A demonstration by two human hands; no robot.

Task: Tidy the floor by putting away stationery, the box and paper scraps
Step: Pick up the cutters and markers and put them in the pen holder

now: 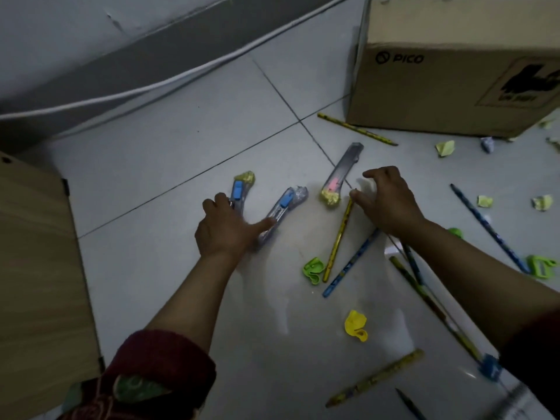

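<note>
Down on the tiled floor (pixel 169 153), the left hand (pixel 224 228) lies knuckles up with its fingers curled over the lower end of a clear utility knife with a blue slider (pixel 238 192), while the thumb stretches out straight to touch a second blue-slider knife (pixel 283 212) just beside it. Whether the fingers truly grip the first knife cannot be told. The right hand (pixel 386 201) hovers with fingers bent and loosely spread; thumb and forefinger meet at the top end of a yellow pencil (pixel 338 241), seemingly pinching it. A blue pencil (pixel 351 263) lies just beside the yellow one, and a grey knife with a pink slider (pixel 342 171) lies just above the right hand, a yellow paper scrap (pixel 330 198) at its lower end. Near the pencils' lower ends sit a green sharpener (pixel 313 268) and, nearer the viewer, a yellow sharpener (pixel 356 325). The cardboard box (pixel 448 80) stands at the floor's far right, with another yellow pencil (pixel 357 129) at its foot and crumpled scraps (pixel 445 148) near its corner. More pencils lie toward the right edge. A white cable (pixel 151 86) runs along the wall.
</note>
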